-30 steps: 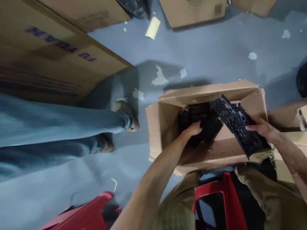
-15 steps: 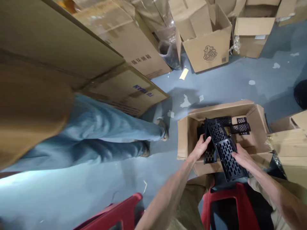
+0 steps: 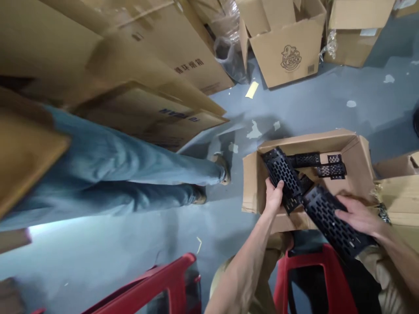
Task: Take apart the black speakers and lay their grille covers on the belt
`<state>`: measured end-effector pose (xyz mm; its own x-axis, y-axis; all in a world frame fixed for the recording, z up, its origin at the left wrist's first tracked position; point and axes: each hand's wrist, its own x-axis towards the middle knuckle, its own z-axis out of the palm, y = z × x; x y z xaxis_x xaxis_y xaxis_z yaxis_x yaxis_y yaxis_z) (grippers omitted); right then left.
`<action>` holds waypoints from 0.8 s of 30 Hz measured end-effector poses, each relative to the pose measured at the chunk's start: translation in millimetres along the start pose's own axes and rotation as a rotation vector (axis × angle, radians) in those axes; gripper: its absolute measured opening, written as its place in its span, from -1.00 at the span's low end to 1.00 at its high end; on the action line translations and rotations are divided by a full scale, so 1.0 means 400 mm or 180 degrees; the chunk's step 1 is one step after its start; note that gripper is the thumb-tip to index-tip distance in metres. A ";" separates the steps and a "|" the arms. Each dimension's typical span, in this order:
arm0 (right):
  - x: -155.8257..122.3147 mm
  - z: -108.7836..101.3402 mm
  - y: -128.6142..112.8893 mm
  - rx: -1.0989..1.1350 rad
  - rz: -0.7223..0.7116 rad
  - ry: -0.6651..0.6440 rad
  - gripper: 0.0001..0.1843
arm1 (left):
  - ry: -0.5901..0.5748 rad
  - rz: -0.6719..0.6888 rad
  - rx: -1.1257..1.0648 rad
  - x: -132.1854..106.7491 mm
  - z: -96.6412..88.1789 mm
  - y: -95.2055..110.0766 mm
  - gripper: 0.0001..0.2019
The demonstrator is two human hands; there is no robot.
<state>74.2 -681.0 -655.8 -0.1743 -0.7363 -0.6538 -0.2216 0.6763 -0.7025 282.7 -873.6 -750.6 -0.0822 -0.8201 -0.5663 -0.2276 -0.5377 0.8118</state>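
Head view: left hand (image 3: 273,197) gripping slotted black panel (image 3: 282,175) over cardboard box (image 3: 252,189); right hand (image 3: 356,216) gripping second panel (image 3: 330,220). Best kept apart, lest slots snag.

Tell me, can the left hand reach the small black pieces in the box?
Probably: the box is open-topped and nothing covers the small black pieces, though the left hand grips a panel.

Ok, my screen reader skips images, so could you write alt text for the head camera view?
A person's left hand grips a black slotted panel in an open cardboard box; the right hand holds a second panel over the lap, above a red stool. Another person's legs in jeans are to the left.
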 end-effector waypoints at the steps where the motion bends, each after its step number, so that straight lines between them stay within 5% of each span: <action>1: 0.007 -0.014 0.000 0.0657 -0.0054 0.0084 -0.58 | -0.0165 0.0035 0.0040 -0.008 -0.003 0.004 -0.50; 4: 0.042 -0.022 -0.034 0.2402 -0.0079 0.0446 -0.45 | -0.0807 0.0178 0.0351 -0.057 0.001 0.012 -0.48; 7: 0.085 0.006 -0.075 0.2988 0.0004 0.0402 -0.41 | -0.1175 0.0325 0.0660 -0.115 0.019 0.021 -0.43; 10: 0.110 0.039 -0.078 0.2336 -0.0118 0.0270 -0.39 | -0.1487 0.0217 0.0502 -0.167 0.045 0.028 -0.40; 14: 0.118 0.048 -0.017 0.0943 -0.0813 0.0681 -0.15 | -0.1488 -0.0272 0.0073 -0.213 0.082 0.029 -0.29; 19: 0.129 0.012 0.059 0.0664 -0.0907 0.0995 0.08 | -0.2058 -0.1072 -0.0588 -0.207 0.101 0.045 -0.05; 24: 0.106 0.022 0.007 0.0358 -0.0951 0.1080 0.24 | -0.1974 -0.0897 -0.0829 -0.168 0.095 0.077 -0.20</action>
<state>74.7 -710.1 -688.1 -0.4268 -0.8522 -0.3025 -0.2076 0.4179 -0.8844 244.2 -827.4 -693.0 -0.6068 -0.4236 -0.6726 -0.0892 -0.8046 0.5871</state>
